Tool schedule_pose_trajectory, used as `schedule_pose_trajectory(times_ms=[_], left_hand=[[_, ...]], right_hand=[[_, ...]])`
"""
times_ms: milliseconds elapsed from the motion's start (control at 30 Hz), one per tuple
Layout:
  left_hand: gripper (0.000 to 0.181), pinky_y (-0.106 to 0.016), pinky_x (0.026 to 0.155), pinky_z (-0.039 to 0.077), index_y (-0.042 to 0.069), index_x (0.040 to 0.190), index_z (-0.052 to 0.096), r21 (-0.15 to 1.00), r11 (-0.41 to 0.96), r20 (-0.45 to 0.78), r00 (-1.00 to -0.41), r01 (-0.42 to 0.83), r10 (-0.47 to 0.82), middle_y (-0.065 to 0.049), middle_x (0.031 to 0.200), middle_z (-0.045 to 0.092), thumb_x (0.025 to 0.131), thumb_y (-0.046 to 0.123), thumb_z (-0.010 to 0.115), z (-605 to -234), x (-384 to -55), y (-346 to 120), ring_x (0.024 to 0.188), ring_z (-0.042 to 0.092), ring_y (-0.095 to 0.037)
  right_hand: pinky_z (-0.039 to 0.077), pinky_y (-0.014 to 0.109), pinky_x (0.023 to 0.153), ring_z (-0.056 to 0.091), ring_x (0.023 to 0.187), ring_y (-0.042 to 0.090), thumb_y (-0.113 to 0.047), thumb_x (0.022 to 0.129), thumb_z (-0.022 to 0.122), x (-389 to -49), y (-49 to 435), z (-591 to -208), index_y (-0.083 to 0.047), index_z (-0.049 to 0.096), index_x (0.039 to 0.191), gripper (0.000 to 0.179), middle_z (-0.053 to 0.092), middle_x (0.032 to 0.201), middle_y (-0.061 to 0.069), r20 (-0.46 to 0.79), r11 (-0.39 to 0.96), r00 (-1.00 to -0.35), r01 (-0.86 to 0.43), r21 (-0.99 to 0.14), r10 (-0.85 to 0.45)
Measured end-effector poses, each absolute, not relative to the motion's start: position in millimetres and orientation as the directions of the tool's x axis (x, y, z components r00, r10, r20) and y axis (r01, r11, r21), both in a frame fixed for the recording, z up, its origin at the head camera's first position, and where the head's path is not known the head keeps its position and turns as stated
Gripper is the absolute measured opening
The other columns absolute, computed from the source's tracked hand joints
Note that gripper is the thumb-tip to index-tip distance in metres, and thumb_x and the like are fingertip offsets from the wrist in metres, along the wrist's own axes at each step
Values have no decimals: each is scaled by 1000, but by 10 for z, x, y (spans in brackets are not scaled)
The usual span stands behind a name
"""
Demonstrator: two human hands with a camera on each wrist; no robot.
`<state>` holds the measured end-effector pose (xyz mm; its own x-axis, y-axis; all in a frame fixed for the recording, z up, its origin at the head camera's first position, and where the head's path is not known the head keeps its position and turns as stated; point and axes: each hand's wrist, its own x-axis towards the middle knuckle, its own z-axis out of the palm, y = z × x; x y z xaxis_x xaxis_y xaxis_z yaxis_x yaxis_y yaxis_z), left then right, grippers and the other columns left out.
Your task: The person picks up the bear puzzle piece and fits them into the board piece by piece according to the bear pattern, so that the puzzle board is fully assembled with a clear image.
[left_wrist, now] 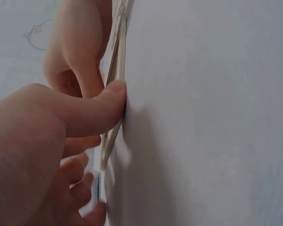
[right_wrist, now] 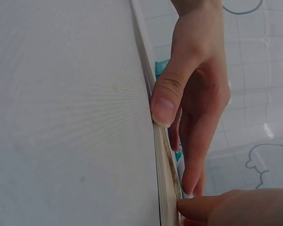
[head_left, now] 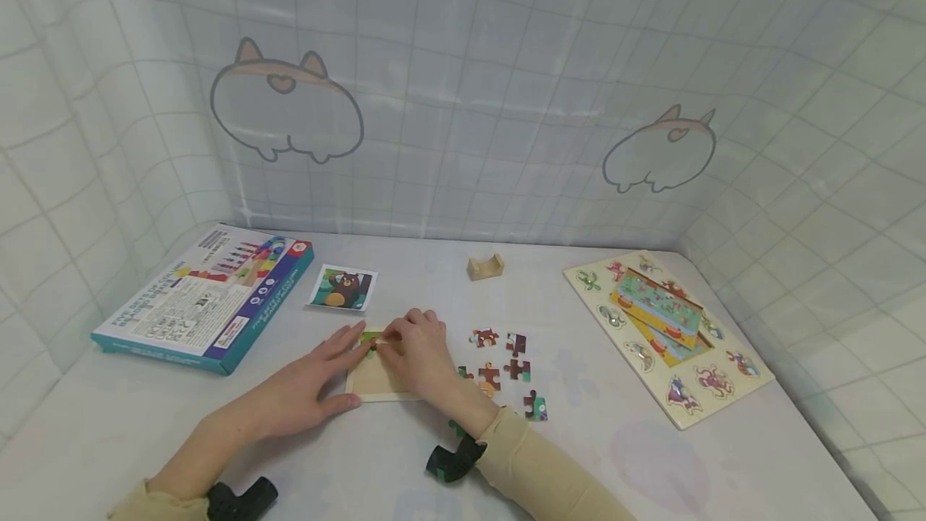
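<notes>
A shallow wooden puzzle tray (head_left: 376, 387) lies flat on the table, bare wood at its near part and green pieces at its far left corner. My left hand (head_left: 311, 384) holds its left side, thumb at the near edge and long fingers reaching to the far corner. In the left wrist view the thumb (left_wrist: 114, 101) presses against the tray's rim. My right hand (head_left: 419, 352) is over the tray from the right, fingertips pinching a small puzzle piece (head_left: 372, 346) at the far left corner, mostly covered by the fingers.
Loose jigsaw pieces (head_left: 517, 369) lie right of the tray, some partly behind the right forearm. A bear picture card (head_left: 343, 289) lies behind it. Left stands a boxed game (head_left: 217, 296); a small wooden block (head_left: 485, 267) is at the back, a peg board (head_left: 669, 400) with cards on the right.
</notes>
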<state>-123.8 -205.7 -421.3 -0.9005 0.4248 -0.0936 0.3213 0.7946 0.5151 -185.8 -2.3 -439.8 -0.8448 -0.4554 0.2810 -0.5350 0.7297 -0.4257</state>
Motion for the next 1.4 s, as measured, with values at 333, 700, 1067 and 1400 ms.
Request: schedule_pose_trajectory(times_ms=[333, 700, 1067, 1400], left_hand=[[72, -61, 114, 34, 12, 157, 33, 488, 794, -95, -882, 363, 462, -9, 164, 28, 98, 46, 59, -4201, -1218, -2049, 151, 25, -36], [74, -62, 115, 33, 14, 158, 31, 502, 797, -119, -886, 336, 449, -7, 166, 25, 98, 48, 58, -4207, -1212, -2055, 152, 22, -36], [73, -61, 115, 32, 17, 158, 31, 515, 794, -117, -891, 322, 438, -5, 166, 25, 98, 47, 58, -4212, -1210, -2006, 152, 22, -35], [72, -61, 116, 30, 17, 158, 32, 506, 800, -117, -893, 324, 435, -5, 166, 25, 98, 46, 59, -4218, -1207, -1998, 152, 21, -35]], right_hand=[[39, 24, 78, 49, 92, 13, -32, 92, 73, -1850, -51, -4380, -16, 76, 105, 22, 61, 95, -3, 271, 743, -851, -524, -415, -449], [40, 25, 77, 50, 93, 14, -32, 92, 72, -1852, -63, -4361, -16, 76, 106, 22, 62, 97, -3, 240, 757, -857, -516, -402, -456], [42, 38, 98, 55, 98, 15, -26, 88, 76, -1714, 189, -4168, -11, 71, 118, 34, 65, 102, 0, 191, 676, -860, -494, -547, -473], [46, 37, 87, 58, 104, 22, -19, 90, 74, -1682, 730, -4165, -9, 72, 115, 27, 67, 108, 2, 230, 587, -861, -483, -650, -453]])
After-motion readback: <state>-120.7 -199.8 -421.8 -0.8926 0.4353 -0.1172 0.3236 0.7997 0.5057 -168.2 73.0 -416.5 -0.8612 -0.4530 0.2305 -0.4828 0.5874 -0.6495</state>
